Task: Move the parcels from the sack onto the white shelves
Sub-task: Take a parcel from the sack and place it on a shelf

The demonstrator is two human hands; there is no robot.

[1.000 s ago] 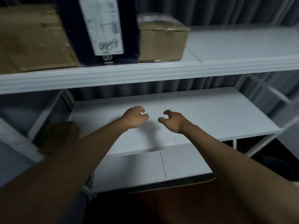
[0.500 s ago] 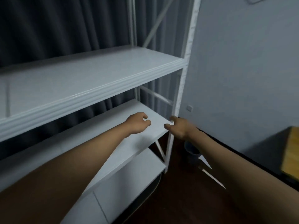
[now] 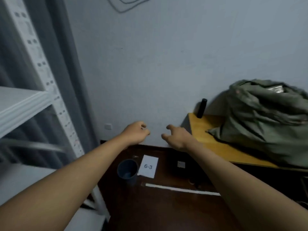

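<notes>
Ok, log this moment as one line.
left hand empty | right hand empty | green sack on wooden table | white shelves left

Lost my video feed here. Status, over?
Left hand and right hand both empty, fingers loosely curled. Sack on wooden table, right of hands. Nothing between right hand and sack.

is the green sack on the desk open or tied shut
Open: the sack's top gapes, and something shiny shows inside near its rim. Both hands are apart from it.
</notes>
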